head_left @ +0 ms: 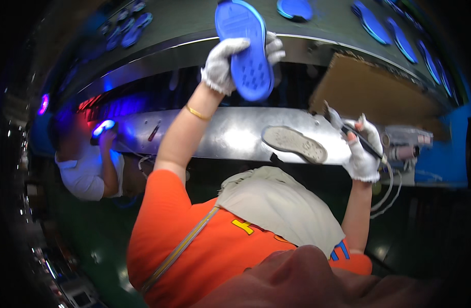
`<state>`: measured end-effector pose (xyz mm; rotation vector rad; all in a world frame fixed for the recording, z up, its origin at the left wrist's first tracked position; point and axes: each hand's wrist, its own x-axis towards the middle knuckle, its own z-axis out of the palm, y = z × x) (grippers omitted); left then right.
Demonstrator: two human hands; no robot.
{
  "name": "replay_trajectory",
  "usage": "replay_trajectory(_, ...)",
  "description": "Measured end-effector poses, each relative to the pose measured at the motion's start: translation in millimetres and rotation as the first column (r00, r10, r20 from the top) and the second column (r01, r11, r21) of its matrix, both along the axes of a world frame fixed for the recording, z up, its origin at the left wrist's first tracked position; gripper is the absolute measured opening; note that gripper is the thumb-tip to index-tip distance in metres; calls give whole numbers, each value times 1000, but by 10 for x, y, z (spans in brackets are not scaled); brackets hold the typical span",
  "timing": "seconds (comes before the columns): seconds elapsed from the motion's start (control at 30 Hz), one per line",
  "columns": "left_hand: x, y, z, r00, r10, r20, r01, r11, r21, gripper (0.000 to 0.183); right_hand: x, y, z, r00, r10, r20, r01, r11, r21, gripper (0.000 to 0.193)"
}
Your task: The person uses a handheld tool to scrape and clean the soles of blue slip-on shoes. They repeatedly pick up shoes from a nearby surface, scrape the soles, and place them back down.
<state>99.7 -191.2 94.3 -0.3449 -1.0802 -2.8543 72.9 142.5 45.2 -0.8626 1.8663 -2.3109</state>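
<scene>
My left hand (221, 62), in a white glove, is raised over the front edge of the conveyor. Its fingers and thumb close around the sides of a blue shoe sole (250, 54), which stands nearly upright with its flat face showing. Farther right, my gloved right hand (362, 156) grips a slim corded hand tool (368, 146) with a black handle. The tool's pale tip points up and to the left, apart from the sole; its exact kind is unclear. Between my arms, a grey shoe sole (294, 144) lies on the metal bench (220, 134), touched by neither hand.
Across the far side runs a dark conveyor (181, 23) carrying several blue soles (371, 24). A brown cardboard sheet (374, 92) leans behind my right hand. White cords (392, 197) hang at right. At left, a co-worker (84, 172) holds something glowing blue.
</scene>
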Motion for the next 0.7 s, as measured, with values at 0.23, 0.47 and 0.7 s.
replay_trajectory(0.23, 295, 1325, -792, 950, -154, 271, 74, 956, 285, 84, 37, -188, 50, 984, 39, 175, -39, 999, -1, 25)
replay_trajectory(0.47, 398, 1701, -959, 954, -111, 279, 0, 929, 369, 65, 172, -231, -29, 985, -123, 121, 113, 989, 91, 19)
replay_trajectory(0.7, 287, 1804, -1178, 921, 100, 376, -194, 955, 223, 65, 312, -378, -95, 977, -138, -161, 155, 983, 97, 21)
